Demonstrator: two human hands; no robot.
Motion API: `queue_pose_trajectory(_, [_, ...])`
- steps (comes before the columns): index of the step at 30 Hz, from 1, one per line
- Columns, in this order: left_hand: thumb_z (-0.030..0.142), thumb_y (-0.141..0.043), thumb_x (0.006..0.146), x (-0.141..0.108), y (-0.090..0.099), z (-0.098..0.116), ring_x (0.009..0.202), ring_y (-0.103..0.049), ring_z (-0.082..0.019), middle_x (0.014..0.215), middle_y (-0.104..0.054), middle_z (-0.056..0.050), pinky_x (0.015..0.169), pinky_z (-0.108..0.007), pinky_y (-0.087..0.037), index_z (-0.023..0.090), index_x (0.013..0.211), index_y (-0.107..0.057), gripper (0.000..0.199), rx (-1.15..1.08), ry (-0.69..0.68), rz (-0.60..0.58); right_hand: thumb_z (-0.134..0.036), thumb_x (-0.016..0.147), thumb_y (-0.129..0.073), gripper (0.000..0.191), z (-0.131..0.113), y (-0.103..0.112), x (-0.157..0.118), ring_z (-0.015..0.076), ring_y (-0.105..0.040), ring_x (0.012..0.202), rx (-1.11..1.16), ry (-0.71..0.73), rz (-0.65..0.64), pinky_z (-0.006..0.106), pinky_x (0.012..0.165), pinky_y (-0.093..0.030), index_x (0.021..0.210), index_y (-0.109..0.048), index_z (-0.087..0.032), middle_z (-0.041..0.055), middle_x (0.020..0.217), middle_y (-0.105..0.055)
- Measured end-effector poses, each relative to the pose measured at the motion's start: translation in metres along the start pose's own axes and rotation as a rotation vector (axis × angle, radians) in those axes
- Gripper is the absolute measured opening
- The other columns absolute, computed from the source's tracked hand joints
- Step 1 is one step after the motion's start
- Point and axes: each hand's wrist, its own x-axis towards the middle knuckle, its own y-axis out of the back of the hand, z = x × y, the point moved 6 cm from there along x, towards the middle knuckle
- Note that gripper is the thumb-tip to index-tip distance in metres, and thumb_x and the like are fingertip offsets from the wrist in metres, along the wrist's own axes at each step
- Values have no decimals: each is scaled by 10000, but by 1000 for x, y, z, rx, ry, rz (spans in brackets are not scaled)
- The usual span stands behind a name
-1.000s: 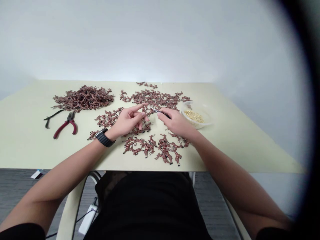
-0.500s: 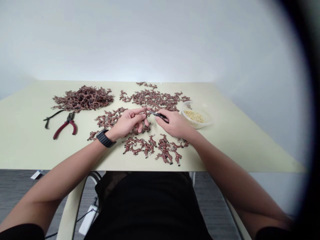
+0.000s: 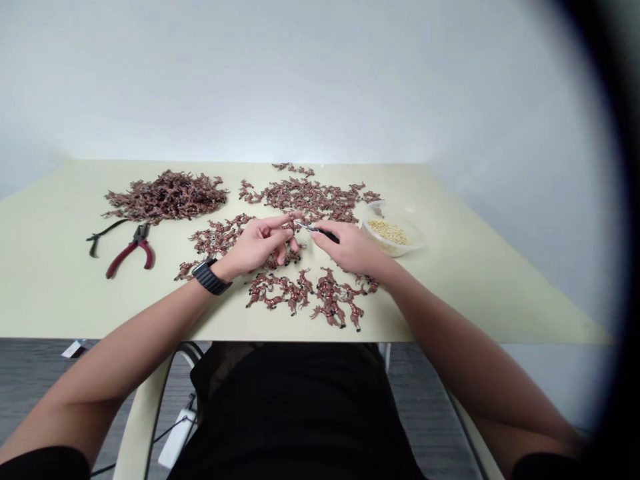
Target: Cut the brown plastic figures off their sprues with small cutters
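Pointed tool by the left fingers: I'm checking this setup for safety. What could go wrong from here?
The pointed tool in the right hand nearly meets the left fingers; a slip could prick them. The clear bowl sits near the right hand; a knock could spill its grains.

Figurines (image 3: 330, 300) are reddish-brown with dark and pale flecks, lying on a pale yellow-green surface (image 3: 75, 293). Pliers (image 3: 131, 257) show red grips; the small hand tool (image 3: 325, 234) shows black grips and a silver tip. The clear bowl (image 3: 416, 241) holds pale yellow grain (image 3: 387, 231).
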Motion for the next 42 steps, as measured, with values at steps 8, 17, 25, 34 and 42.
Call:
queue_pose_trajectory(8, [249, -592, 1001, -5, 9, 17, 556, -535, -93, 713, -701, -6, 579, -204, -451, 208, 1527, -590, 527, 720, -441, 101, -571, 1025, -488, 381, 6, -20, -6, 114, -128, 555, 769, -274, -432, 266, 454, -101, 889, -536, -218, -53, 710, -226])
queue_pose_trajectory(17, [391, -582, 1034, 0, 4, 4, 513, -599, -83, 900, -768, -80, 509, -204, -488, 144, 1553, -532, 577, 54, -13, 77, -512, 1021, -511, 336, 4, 3, 1, 162, -438, 658, 104, 9, 78, 312, 618, -305, 875, -564, -214, 13, 743, -527])
queue_pose_trajectory(25, [333, -659, 985, 3, 5, -7, 464, -560, -54, 804, -735, -47, 437, -158, -428, 119, 1390, -668, 458, -205, 117, 28, -459, 1010, -517, 270, -3, 2, 0, 169, -510, 660, -147, 114, 76, 315, 640, -301, 951, -601, -210, 15, 753, -612])
queue_pose_trajectory(34, [315, -656, 989, 3, 3, -7, 464, -561, -57, 788, -725, -45, 437, -154, -435, 115, 1410, -658, 466, -217, 119, 7, -477, 1021, -494, 293, -3, 3, -2, 170, -506, 645, -149, 97, 43, 312, 630, -287, 962, -604, -212, 14, 731, -607])
queue_pose_trajectory(42, [313, -652, 987, 2, 2, -7, 463, -560, -58, 777, -721, -41, 438, -155, -437, 112, 1420, -649, 478, -202, 119, 9, -482, 1026, -490, 306, -1, 3, -1, 175, -517, 668, -139, 86, 19, 324, 641, -300, 980, -625, -212, 28, 770, -640])
